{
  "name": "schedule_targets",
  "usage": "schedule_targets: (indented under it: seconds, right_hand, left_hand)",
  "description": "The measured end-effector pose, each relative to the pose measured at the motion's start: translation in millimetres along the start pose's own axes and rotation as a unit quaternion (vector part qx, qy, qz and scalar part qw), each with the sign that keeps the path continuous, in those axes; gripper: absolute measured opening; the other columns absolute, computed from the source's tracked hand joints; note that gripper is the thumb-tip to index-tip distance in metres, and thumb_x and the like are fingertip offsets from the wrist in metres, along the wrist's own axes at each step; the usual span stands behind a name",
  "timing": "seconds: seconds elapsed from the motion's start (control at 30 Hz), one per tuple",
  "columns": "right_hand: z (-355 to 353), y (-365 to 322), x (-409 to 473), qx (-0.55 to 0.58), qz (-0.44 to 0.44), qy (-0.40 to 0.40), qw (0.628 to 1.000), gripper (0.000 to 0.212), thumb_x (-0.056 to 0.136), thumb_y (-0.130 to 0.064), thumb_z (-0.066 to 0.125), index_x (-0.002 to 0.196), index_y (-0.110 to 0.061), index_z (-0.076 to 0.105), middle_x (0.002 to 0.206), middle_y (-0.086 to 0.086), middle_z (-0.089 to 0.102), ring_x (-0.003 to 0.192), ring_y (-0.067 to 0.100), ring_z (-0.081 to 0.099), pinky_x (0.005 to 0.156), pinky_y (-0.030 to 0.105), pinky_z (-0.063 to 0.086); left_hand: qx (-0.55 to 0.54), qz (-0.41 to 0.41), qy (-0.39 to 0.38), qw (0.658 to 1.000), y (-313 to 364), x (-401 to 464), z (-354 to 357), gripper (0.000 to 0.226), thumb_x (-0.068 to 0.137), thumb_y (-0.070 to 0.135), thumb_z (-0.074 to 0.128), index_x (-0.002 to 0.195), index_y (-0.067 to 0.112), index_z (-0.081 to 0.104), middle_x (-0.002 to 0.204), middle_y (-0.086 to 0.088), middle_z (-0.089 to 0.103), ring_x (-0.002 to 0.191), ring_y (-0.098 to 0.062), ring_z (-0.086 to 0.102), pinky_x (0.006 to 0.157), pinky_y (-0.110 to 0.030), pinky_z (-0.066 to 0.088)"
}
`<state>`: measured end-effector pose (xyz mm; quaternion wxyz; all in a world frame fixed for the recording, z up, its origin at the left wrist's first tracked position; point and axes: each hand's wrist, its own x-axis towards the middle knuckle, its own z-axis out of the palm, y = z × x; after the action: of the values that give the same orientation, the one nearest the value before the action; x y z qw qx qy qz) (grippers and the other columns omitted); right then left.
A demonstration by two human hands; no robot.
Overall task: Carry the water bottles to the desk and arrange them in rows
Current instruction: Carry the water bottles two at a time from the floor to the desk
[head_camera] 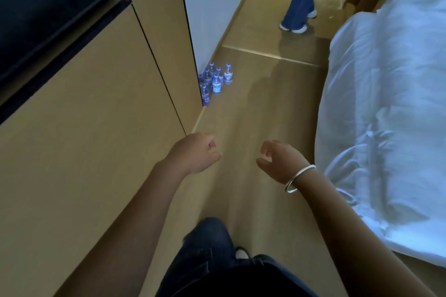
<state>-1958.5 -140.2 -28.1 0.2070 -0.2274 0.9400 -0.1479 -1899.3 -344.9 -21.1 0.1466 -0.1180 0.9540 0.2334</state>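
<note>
Both hands were out in front and carried nothing: the left hand had its grip loosely curled and apart, and the right hand, with a silver bangle at its wrist, showed thumb and fingers parted in the same relaxed way. Up at about 12 o'clock, well apart from either hand, the water bottles stood upright in a tight cluster on the floor, against the corner of the wooden cabinet. At 3 o'clock lay a bed; another person's legs stood at 1 o'clock. No desk was in view. To do the pickup well, it seemed wise to crouch close, take the outer bottles first by their bodies, and avoid toppling the neighbours.
</note>
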Motion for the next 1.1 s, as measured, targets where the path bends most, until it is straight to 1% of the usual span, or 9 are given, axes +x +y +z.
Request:
schedule_targets:
  seconds: [0.27, 0.37, 0.57, 0.8, 0.87, 0.93, 1.0, 1.03, 1.1]
  right_hand:
    - [-38.7, 15.6, 136.4, 0.002, 0.009, -0.019, 1.0, 0.031, 0.088, -0.036, 0.052, 0.109, -0.014, 0.056, 0.11, 0.005, 0.058, 0.098, 0.024, 0.057, 0.087, 0.037, 0.049]
    - [-60.1, 12.5, 198.2, -0.003, 0.02, -0.021, 1.0, 0.03, 0.088, -0.035, 0.052, 0.109, -0.013, 0.056, 0.11, 0.006, 0.058, 0.099, 0.024, 0.057, 0.088, 0.039, 0.048]
    - [-95.7, 4.2, 306.1, 0.005, 0.035, -0.026, 0.999, 0.029, 0.087, -0.034, 0.054, 0.108, -0.013, 0.056, 0.11, 0.008, 0.059, 0.1, 0.027, 0.057, 0.087, 0.034, 0.046]
    - [-118.8, 13.7, 396.3, 0.016, 0.045, -0.054, 0.997, 0.029, 0.087, -0.031, 0.054, 0.108, -0.01, 0.057, 0.111, 0.01, 0.059, 0.101, 0.027, 0.056, 0.086, 0.03, 0.041]
    - [-127.6, 19.1, 425.3, 0.019, 0.038, -0.059, 0.997, 0.029, 0.087, -0.03, 0.055, 0.108, -0.009, 0.057, 0.111, 0.011, 0.058, 0.101, 0.027, 0.055, 0.087, 0.032, 0.042]
    - [-138.3, 26.8, 455.7, 0.018, 0.032, -0.062, 0.997, 0.03, 0.087, -0.029, 0.055, 0.11, -0.008, 0.056, 0.113, 0.011, 0.057, 0.102, 0.027, 0.055, 0.089, 0.034, 0.042]
    - [-148.7, 37.3, 488.6, 0.017, 0.016, -0.068, 0.997, 0.031, 0.088, -0.027, 0.055, 0.111, -0.006, 0.055, 0.115, 0.012, 0.056, 0.105, 0.027, 0.053, 0.089, 0.031, 0.038]
    - [-153.9, 43.2, 505.8, 0.015, 0.006, -0.073, 0.997, 0.032, 0.088, -0.026, 0.055, 0.112, -0.005, 0.055, 0.116, 0.013, 0.056, 0.106, 0.027, 0.052, 0.089, 0.029, 0.035]
    - [-165.3, 55.0, 541.7, 0.011, -0.017, -0.085, 0.996, 0.032, 0.089, -0.024, 0.055, 0.113, -0.002, 0.054, 0.117, 0.014, 0.054, 0.108, 0.027, 0.05, 0.084, 0.024, 0.031]
  left_hand:
    - [-0.005, 0.0, -0.011, 1.0, -9.8, 140.2, -38.1, 0.03, 0.083, 0.037, 0.056, 0.106, 0.018, 0.059, 0.107, 0.001, 0.062, 0.092, -0.019, 0.057, 0.08, -0.033, 0.047]
    - [-0.011, 0.0, -0.011, 1.0, -17.0, 203.0, -66.8, 0.029, 0.082, 0.036, 0.056, 0.105, 0.019, 0.06, 0.102, 0.002, 0.061, 0.084, -0.018, 0.057, 0.075, -0.031, 0.047]
    - [-0.005, 0.002, -0.014, 1.0, -33.6, 326.7, -125.8, 0.026, 0.082, 0.037, 0.057, 0.101, 0.019, 0.06, 0.097, 0.005, 0.058, 0.084, -0.015, 0.053, 0.069, -0.027, 0.039]
    - [0.003, 0.002, -0.056, 0.998, -43.9, 415.7, -141.9, 0.021, 0.08, 0.035, 0.056, 0.092, 0.018, 0.058, 0.09, 0.002, 0.06, 0.081, -0.019, 0.057, 0.062, -0.028, 0.039]
    - [0.01, -0.008, -0.06, 0.998, -45.1, 441.8, -145.8, 0.023, 0.08, 0.034, 0.056, 0.09, 0.014, 0.06, 0.089, -0.001, 0.06, 0.081, -0.021, 0.057, 0.064, -0.03, 0.041]
    - [0.015, -0.016, -0.064, 0.998, -42.8, 470.5, -149.1, 0.022, 0.08, 0.033, 0.055, 0.081, 0.012, 0.059, 0.081, -0.001, 0.058, 0.078, -0.023, 0.057, 0.064, -0.031, 0.042]
    - [0.016, -0.025, -0.079, 0.996, -36.8, 500.3, -151.9, 0.024, 0.08, 0.031, 0.054, 0.063, 0.014, 0.048, 0.068, 0.002, 0.049, 0.071, -0.023, 0.053, 0.062, -0.031, 0.038]
    - [0.014, -0.026, -0.086, 0.996, -33.6, 515.3, -154.0, 0.027, 0.08, 0.03, 0.054, 0.06, 0.015, 0.044, 0.066, 0.001, 0.047, 0.071, -0.024, 0.052, 0.062, -0.031, 0.038]
    - [0.002, -0.042, -0.083, 0.996, -27.9, 545.5, -159.7, 0.022, 0.081, 0.03, 0.055, 0.068, 0.012, 0.05, 0.075, -0.002, 0.054, 0.077, -0.025, 0.056, 0.068, -0.033, 0.043]
